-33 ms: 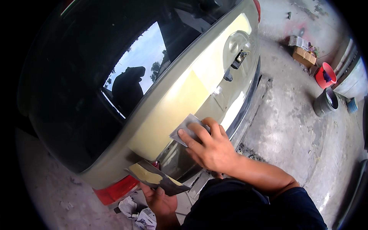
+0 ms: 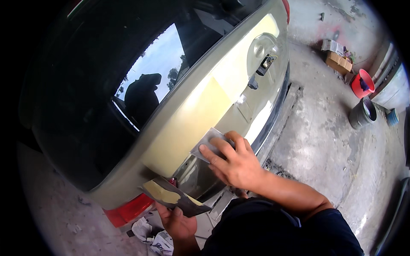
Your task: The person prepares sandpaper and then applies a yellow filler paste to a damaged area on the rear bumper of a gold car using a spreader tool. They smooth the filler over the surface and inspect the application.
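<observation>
My right hand (image 2: 239, 164) grips a thin grey putty spreader (image 2: 205, 140), its fingers spread over the blade. The spreader lies against the tailgate (image 2: 171, 128) of a beige car, at the lower edge of a smooth pale-yellow filler area (image 2: 200, 106). Lower and to the left, my left hand (image 2: 179, 224) holds a dark flat mixing board (image 2: 188, 205) from below, thumb on its near edge. Yellow putty (image 2: 162, 192) is smeared over the board's far left part. The board is close to the red tail light (image 2: 130, 210), hiding part of the car's corner.
Above the tailgate is the dark rear window (image 2: 94, 85). A small unit with loose wires (image 2: 265, 64) sticks out of the tailgate. Crumpled paper (image 2: 143, 230) lies below the tail light. On the concrete floor at right stand a red bucket (image 2: 358, 88), a dark bucket (image 2: 359, 118) and a cardboard box (image 2: 339, 63).
</observation>
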`<state>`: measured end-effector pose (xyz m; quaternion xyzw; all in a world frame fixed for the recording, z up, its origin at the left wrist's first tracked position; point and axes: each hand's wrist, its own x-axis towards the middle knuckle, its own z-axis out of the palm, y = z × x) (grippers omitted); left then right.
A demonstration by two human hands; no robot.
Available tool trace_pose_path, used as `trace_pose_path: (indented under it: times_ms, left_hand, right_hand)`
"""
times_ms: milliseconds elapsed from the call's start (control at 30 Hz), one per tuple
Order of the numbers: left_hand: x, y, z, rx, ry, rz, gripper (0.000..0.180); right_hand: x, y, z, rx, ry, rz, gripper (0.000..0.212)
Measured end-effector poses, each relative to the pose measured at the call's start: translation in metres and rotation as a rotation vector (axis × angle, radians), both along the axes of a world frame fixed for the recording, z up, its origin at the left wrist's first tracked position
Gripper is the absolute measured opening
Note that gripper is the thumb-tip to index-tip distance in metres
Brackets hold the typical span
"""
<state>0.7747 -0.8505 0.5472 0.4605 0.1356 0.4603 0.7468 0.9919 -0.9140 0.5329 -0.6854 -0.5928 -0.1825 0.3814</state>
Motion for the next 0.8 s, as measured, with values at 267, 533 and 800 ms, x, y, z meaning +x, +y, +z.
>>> trace_pose_path:
  times_ms: [267,533,800]
  left_hand:
    - [-0.004,-0.002,0.002,-0.012,0.021,0.055,0.074]
    - [-0.010,0.002,0.001,0.050,0.020,0.044,0.072]
    - [-0.004,0.002,0.001,0.024,0.006,0.040,0.070]
  right_hand:
    - [0.051,-0.011,0.061,0.056,0.141,-0.186,0.049]
    - [0.048,0.011,0.079,-0.040,0.144,-0.114,0.050]
    - [0.008,0.002,0.017,0.009,0.049,-0.060,0.052]
